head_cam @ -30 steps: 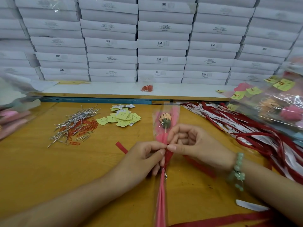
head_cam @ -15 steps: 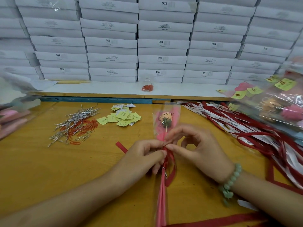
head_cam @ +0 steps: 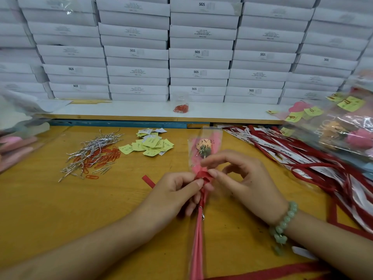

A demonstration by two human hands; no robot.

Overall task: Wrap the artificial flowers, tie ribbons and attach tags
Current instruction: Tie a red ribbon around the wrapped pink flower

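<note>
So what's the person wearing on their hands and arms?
No gloves, rings or sleeves show on the left hand or the right hand. The right wrist has a bracelet of round pale green beads, with a small green charm hanging from it.

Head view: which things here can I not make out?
Knot of the red ribbon: head view, covered by fingers of left hand and right hand.
Writing on yellow tags: too small.
Lower end of wrapped flower: cut by bottom edge.
Blurred: flower pile at right.
</note>
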